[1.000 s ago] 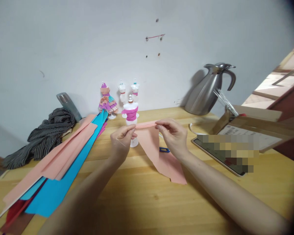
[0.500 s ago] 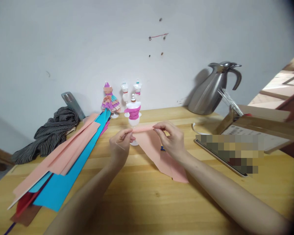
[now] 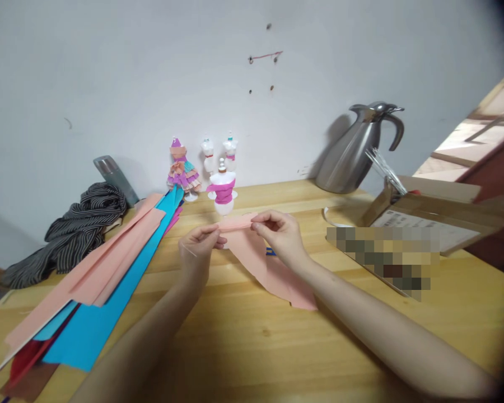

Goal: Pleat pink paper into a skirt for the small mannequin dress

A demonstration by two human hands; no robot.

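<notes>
A long strip of peach crepe paper (image 3: 256, 260) is stretched between my hands, its top edge folded over in a narrow band. My left hand (image 3: 197, 246) pinches the left end of that fold. At the other end, my right hand (image 3: 279, 232) pinches it between thumb and fingers. The rest of the strip hangs down and trails right, passing under my right forearm onto the wooden table (image 3: 235, 347). Just behind the fold stands a small white dress form (image 3: 224, 193) wrapped in magenta paper; its base is mostly hidden.
Peach, blue and red paper sheets (image 3: 109, 268) lie to the left, beside a striped cloth (image 3: 84, 218) and a bottle (image 3: 115, 179). Further back are a paper-dressed form (image 3: 182, 170) and two white forms (image 3: 208, 154). A steel jug (image 3: 350, 151) and cardboard box (image 3: 437, 215) stand right.
The whole view has shifted slightly. Both hands still pinch the peach paper, and its folded band now tilts a little more toward me, showing more of its face.
</notes>
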